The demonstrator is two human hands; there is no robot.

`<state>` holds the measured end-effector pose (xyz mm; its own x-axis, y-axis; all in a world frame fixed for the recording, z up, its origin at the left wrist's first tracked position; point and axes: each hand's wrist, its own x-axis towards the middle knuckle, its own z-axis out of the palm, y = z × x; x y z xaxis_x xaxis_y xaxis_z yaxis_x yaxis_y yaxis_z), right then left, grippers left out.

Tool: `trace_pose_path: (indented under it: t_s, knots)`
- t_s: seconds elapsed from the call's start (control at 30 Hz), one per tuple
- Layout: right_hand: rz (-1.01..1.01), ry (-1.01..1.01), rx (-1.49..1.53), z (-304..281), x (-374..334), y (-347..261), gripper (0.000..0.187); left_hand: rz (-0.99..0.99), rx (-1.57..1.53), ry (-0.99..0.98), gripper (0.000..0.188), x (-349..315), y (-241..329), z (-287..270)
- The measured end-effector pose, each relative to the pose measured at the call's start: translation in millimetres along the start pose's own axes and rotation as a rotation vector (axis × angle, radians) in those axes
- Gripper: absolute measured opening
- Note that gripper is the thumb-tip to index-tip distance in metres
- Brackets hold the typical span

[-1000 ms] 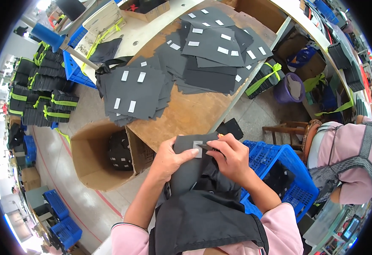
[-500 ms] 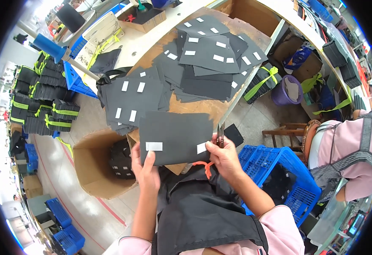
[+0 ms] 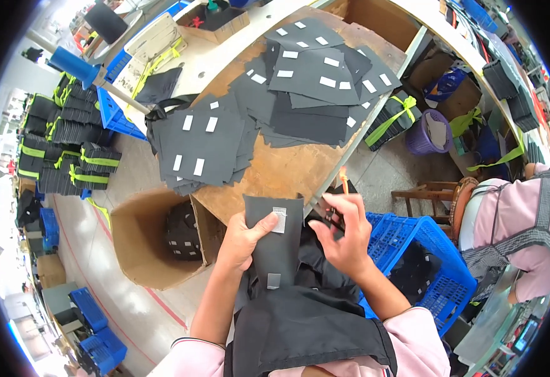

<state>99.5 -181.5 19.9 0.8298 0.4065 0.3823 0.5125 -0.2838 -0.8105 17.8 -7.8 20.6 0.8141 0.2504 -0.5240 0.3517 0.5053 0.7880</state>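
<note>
My left hand [image 3: 240,242] grips a dark grey fabric panel [image 3: 269,254], its thumb pressed on the panel's upper white patch [image 3: 279,221]. A second white patch [image 3: 274,281] shows lower on the panel, which stands turned in front of my apron. My right hand [image 3: 349,235] is apart from the panel, just right of it. Small dark thread snips [image 3: 333,218] with an orange cord [image 3: 344,180] are carried in its curled fingers, partly hidden and blurred. The thumb and forefinger are spread.
Patched grey panels lie in a left pile [image 3: 199,141] and a far pile [image 3: 312,75] on the wooden table [image 3: 281,166]. A cardboard box [image 3: 137,242] stands at left, a blue crate [image 3: 435,292] at right. Another person [image 3: 507,220] sits at far right.
The panel, held flat in both hands before, is now turned upright in my left hand alone. My right hand has come off it; the orange cord has swung upward.
</note>
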Motion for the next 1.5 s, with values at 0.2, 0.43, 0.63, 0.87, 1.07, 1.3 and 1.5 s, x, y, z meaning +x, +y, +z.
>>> trace_pose_path:
  t_s: [0.2,0.43,0.63,0.87,1.07,1.3,1.5]
  knots:
    - [-0.115,-0.140,-0.023,1.7,-14.0,12.3,0.037,0.014,-0.016,0.019,0.029,-7.1,-2.1,10.2]
    - [-0.204,-0.156,-0.071,4.0,-7.2,13.6,0.035,0.004,0.034,0.005,0.026,-11.4,-2.9,11.0]
    - [-0.207,-0.146,-0.090,4.6,-8.2,14.4,0.031,0.032,0.102,0.015,0.025,-11.0,-2.4,10.2]
    - [-0.060,-0.102,0.132,5.2,-0.6,22.6,0.026,0.054,0.089,-0.018,0.024,-6.7,-7.0,8.4]
    - [0.782,-0.527,1.035,4.1,20.8,66.3,0.051,0.201,0.179,0.139,0.024,4.8,-17.6,3.7]
    - [0.850,-0.450,1.343,6.4,9.1,41.9,0.026,0.047,-0.159,-0.068,0.046,-3.5,-8.6,-3.2]
    - [0.424,-0.421,0.599,5.2,-5.6,20.4,0.021,0.097,-0.026,0.135,0.027,-3.6,-6.6,6.4]
